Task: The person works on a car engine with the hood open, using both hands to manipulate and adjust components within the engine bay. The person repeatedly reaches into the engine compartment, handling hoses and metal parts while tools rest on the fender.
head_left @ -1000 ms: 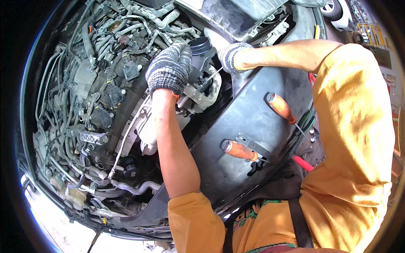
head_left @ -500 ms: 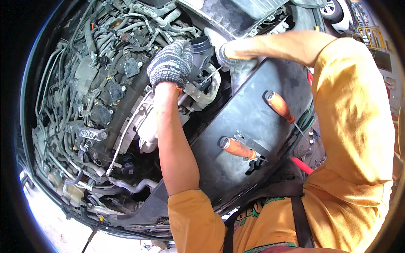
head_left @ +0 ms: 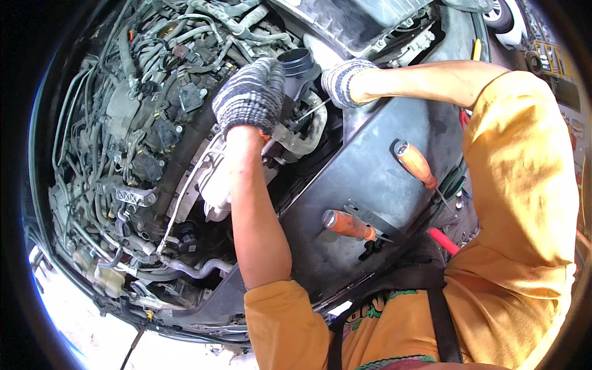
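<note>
Two gloved hands [head_left: 248, 94] [head_left: 346, 84], two orange-handled screwdrivers [head_left: 349, 224] [head_left: 415, 164], one engine [head_left: 143, 120]

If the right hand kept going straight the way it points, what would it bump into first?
The right hand would probably meet the dark round-mouthed pipe first, though depth is unclear.

Dark panel [head_left: 370, 166]: smooth, satin. On it, screwdrivers [head_left: 349, 224]: glossy handles [head_left: 417, 164]. Near it, gloves [head_left: 250, 95]: coarse knit; thin rod [head_left: 315, 110]: bright metal.

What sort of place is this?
Probably a car repair workshop: an exposed engine fills the left side, one orange-handled screwdriver and a second screwdriver lie on a dark panel, and another vehicle's wheel shows at upper right.
</note>
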Tool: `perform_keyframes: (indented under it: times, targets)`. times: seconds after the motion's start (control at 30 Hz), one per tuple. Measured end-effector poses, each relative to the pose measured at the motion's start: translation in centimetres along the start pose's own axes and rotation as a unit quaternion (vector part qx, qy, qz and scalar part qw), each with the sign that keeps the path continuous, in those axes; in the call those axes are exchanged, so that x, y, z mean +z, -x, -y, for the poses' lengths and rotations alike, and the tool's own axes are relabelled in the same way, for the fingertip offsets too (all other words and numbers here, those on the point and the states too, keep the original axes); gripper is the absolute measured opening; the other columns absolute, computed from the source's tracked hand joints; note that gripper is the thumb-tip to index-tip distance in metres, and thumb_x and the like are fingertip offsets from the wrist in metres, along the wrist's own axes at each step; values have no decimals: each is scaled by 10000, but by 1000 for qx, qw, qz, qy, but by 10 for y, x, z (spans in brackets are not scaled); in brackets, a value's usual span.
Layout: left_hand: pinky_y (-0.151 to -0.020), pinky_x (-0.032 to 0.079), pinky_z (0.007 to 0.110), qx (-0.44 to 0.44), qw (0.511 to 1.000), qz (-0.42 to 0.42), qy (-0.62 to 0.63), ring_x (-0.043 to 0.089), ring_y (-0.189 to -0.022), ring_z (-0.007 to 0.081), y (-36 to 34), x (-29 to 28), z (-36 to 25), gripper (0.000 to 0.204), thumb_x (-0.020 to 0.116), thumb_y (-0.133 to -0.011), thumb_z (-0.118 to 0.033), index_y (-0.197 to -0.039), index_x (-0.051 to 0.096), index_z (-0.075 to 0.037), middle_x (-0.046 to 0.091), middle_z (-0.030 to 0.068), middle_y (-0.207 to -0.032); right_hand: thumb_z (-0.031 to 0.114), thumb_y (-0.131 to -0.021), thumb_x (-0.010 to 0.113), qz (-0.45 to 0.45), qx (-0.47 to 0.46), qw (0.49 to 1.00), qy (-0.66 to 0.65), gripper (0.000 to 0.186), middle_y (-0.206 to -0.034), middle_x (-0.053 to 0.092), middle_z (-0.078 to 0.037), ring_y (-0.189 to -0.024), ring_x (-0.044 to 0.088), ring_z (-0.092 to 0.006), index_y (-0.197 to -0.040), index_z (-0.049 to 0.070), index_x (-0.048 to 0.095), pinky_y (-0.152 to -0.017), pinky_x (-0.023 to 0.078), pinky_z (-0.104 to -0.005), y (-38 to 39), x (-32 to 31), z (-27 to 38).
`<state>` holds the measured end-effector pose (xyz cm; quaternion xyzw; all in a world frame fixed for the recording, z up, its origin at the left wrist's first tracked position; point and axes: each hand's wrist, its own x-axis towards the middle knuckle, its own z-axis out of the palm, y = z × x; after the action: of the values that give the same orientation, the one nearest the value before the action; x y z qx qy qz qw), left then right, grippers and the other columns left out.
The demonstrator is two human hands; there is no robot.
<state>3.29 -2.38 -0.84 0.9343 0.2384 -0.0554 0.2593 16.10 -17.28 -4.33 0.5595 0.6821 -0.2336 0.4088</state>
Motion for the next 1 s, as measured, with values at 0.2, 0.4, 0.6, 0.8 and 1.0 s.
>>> perform_keyframes:
  times: [0.2, 0.4, 0.6, 0.8, 1.0]
  targets:
    - [-847, 488, 390, 28, 998, -62, -15, 627, -982, 308, 1, 7, 2, 315, 538, -921, -372, -1078, 669, -132, 663, 132, -1049, 129, -775, 570, -68, 48, 969, -233, 224, -930, 682, -157, -863, 657, -332, -956, 48, 673, -727, 529, -407, 6, 1, -9]
    - [-849, 479, 384, -3, 999, -37, 0, 630, -974, 315, 1, 12, -6, 319, 532, -932, -336, -1076, 664, -83, 665, 146, -1040, 156, -773, 586, -30, 78, 941, -329, 272, -984, 689, -139, -906, 657, -324, -1004, 55, 690, -756, 531, -416, 2, -17, -17]
    - [-868, 470, 367, -43, 999, -24, -14, 633, -985, 313, 2, 9, -17, 358, 529, -943, -343, -1123, 649, -58, 660, 166, -1080, 165, -791, 574, -83, 117, 915, -378, 284, -1014, 685, -126, -929, 654, -309, -1030, 60, 684, -772, 528, -413, 14, -10, -9]
    - [-870, 486, 351, -12, 985, -84, 149, 651, -955, 262, 3, 12, -13, 259, 600, -910, -201, -1125, 648, -64, 663, 161, -1082, 173, -808, 562, -118, 132, 897, -405, 295, -1044, 681, -114, -953, 651, -294, -1056, 65, 679, -789, 524, -410, 20, -8, -12]
    - [-957, 442, 402, 127, 990, -34, -51, 518, -1185, 337, -10, 32, -39, 495, 676, -826, -198, -1294, 529, -130, 524, 185, -1304, 181, -826, 549, -128, 129, 888, -422, 307, -1074, 677, -102, -976, 649, -278, -1083, 69, 674, -805, 521, -408, 22, 2, -21]
